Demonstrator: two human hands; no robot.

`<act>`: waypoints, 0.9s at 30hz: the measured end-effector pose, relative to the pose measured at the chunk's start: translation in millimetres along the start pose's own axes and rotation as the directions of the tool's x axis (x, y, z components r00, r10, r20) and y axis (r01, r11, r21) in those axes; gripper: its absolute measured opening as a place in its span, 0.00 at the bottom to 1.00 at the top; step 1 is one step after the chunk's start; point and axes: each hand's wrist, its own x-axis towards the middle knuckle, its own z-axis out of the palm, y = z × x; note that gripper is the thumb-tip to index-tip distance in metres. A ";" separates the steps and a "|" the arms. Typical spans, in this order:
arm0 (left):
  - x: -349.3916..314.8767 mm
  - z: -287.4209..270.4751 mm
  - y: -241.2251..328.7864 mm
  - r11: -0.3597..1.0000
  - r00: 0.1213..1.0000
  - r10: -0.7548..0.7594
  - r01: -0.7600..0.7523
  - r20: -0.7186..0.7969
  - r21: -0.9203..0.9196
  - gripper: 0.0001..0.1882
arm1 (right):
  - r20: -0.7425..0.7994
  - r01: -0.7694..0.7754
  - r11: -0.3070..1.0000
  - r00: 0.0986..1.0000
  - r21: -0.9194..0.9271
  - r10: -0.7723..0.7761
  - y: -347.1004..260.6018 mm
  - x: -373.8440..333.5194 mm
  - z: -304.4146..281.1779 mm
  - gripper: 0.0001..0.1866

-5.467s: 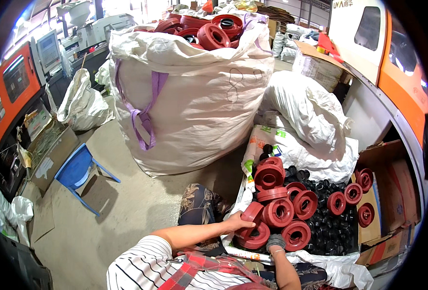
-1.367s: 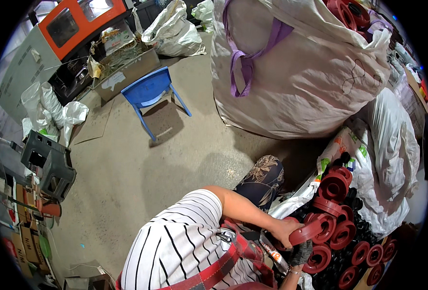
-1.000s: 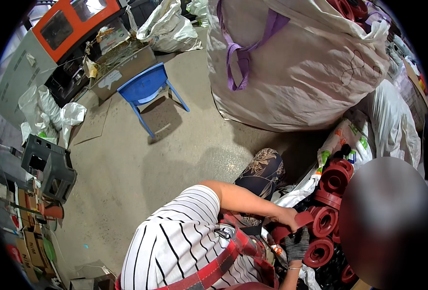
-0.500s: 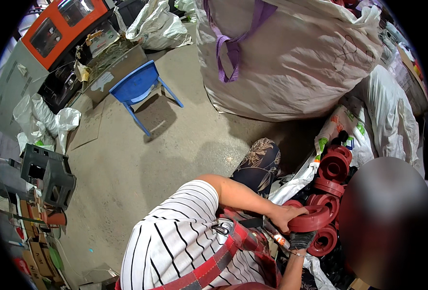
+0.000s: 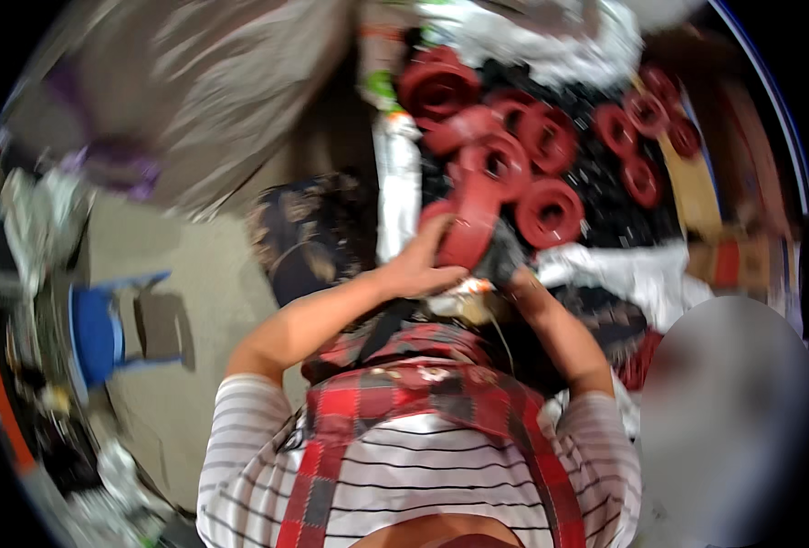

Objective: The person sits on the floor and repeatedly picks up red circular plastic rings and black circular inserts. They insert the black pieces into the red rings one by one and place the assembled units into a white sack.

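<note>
The view is smeared by motion. My left hand [image 5: 415, 267] grips a red ring-shaped plastic part [image 5: 470, 228] by its lower left edge. My right hand [image 5: 505, 260], in a dark glove, presses against the same part from the lower right. Just beyond it lies a pile of similar red rings [image 5: 551, 210] on a bed of small black pieces [image 5: 610, 196]. My striped shirt and red checked strap fill the lower middle of the view.
A big pale bulk bag [image 5: 213, 100] with purple loops stands at the upper left. A blue chair [image 5: 99, 333] sits on the concrete floor at left. A white sack edge [image 5: 398, 196] and a cardboard box [image 5: 697, 187] flank the pile. A grey blur [image 5: 733, 411] covers the lower right.
The view has swung down and right, so the pile of rings is now at the top centre. Both hands still hold the red ring, lifted closer to my chest.
</note>
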 end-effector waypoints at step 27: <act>5.6 -3.4 -1.0 0.871 0.979 -0.188 0.203 0.077 -0.447 0.37 | -0.350 -0.351 0.928 0.891 -0.123 0.290 27.1 -15.5 -11.2 0.45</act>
